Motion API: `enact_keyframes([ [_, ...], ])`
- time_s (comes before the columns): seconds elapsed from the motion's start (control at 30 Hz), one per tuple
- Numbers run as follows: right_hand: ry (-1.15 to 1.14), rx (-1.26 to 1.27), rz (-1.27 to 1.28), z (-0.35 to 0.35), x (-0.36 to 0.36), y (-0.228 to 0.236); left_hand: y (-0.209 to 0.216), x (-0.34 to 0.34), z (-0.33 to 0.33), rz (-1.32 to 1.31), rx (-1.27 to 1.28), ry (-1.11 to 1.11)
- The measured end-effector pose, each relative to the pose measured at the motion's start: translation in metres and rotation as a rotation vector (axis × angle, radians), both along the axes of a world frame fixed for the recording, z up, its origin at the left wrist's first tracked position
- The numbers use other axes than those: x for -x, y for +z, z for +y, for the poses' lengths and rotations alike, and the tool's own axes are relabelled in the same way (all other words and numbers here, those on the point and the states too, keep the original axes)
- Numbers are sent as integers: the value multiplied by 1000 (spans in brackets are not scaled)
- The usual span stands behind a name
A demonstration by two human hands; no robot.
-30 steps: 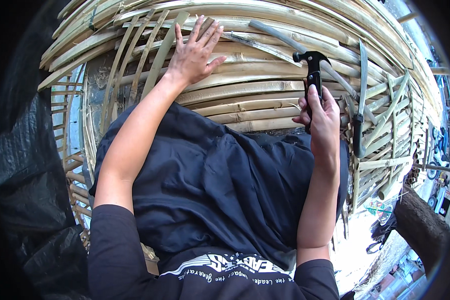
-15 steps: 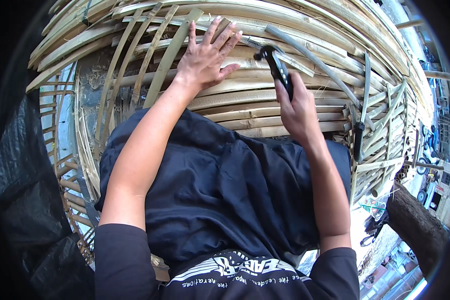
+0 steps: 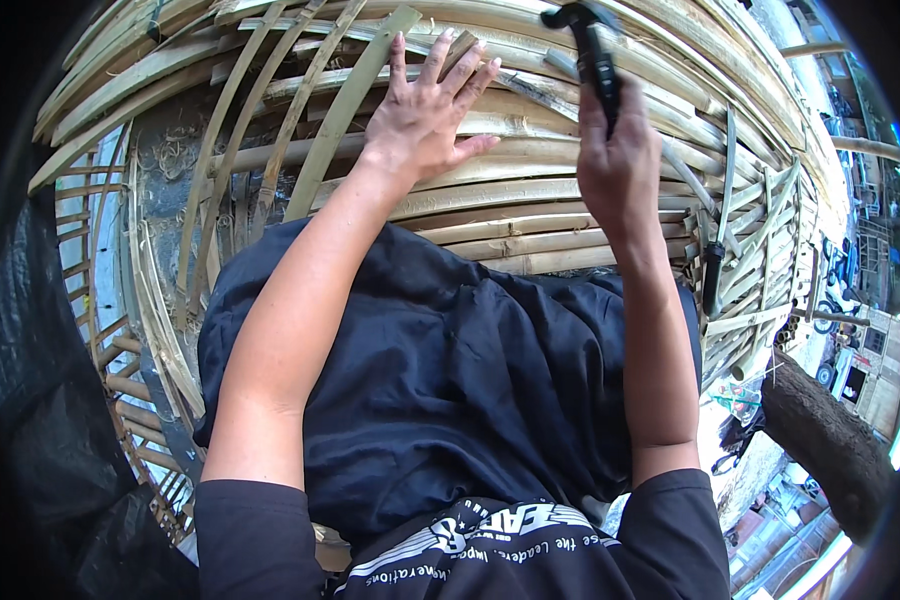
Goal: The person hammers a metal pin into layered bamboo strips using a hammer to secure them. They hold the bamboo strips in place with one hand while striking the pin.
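My left hand lies spread and flat over the bamboo slats, fingers pointing away from me. Beneath its fingers runs a narrow strip of wood, only partly visible. Just left of that hand, a flat pale bamboo strip crosses the slats at a slant. My right hand is wrapped round the dark handle of a hammer. The hammer is raised above the slats, head up, to the right of my left hand.
A long knife with a black handle lies at the right on the bamboo. Woven bamboo strips stand beside it, and a tree trunk lies further right. Dark cloth covers my lap. Black plastic sheeting hangs at the left.
My right hand has lifted the hammer up and away, slightly to the right. My left hand stays spread on the slats, shifted slightly to the right in view.
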State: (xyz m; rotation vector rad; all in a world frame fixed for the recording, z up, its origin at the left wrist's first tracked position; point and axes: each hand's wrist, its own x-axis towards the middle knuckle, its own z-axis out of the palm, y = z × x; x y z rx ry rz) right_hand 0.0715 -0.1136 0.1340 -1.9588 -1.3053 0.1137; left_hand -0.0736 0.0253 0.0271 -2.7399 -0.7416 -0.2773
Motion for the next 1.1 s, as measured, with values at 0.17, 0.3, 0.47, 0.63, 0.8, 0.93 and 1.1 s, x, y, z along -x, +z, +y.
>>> enact_keyframes([
  [0.17,62,272,-140,-1,-3,-20,-1,-2,1,-38,31,-13],
  [0.3,-28,-63,134,1,8,-2,-1,-1,0,-37,36,-11],
  [0.47,67,205,-142,-2,-7,-29,-3,0,-1,-71,72,-27],
  [0.63,-90,-107,28,-2,2,-21,2,-5,-1,-62,58,-19],
  [0.8,-19,11,-14,0,8,-9,-3,1,0,-33,52,2],
  [0.93,-54,5,-15,-2,3,-25,3,-3,-3,1,62,12],
  [1.1,-105,-224,22,-2,9,-22,-7,-3,4,-135,105,-47],
])
